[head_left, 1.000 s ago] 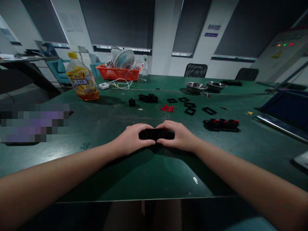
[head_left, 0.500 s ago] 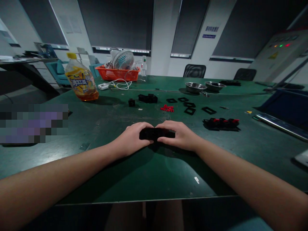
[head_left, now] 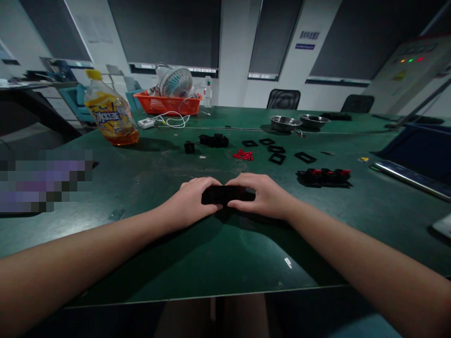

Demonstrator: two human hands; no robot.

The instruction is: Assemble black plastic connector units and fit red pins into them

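Note:
Between my two hands is a black rectangular plastic part (head_left: 219, 194), held low over the green table (head_left: 246, 263) near its front edge. My left hand (head_left: 192, 201) grips its left end, fingers on top and thumb below. My right hand (head_left: 262, 195) pinches the right end in the same way, with a small gap showing by the palm. The fingers hide much of the part. Beyond the hands lie a pile of small red pieces (head_left: 243, 155), several flat black frames (head_left: 277, 158), a small black block (head_left: 189, 147) and a black part cluster (head_left: 214, 140).
On the right sits a black assembly with red pieces (head_left: 324, 178). Farther back are two metal bowls (head_left: 285, 123), an orange basket (head_left: 165, 104) holding a fan, and a white cable (head_left: 172, 120). A drink bottle (head_left: 111, 112) stands at left, near a pixelated item (head_left: 42, 183).
The view has shifted slightly, so the background sits a little farther left and higher. Both hands keep hold of the black part, with little visible change in grip.

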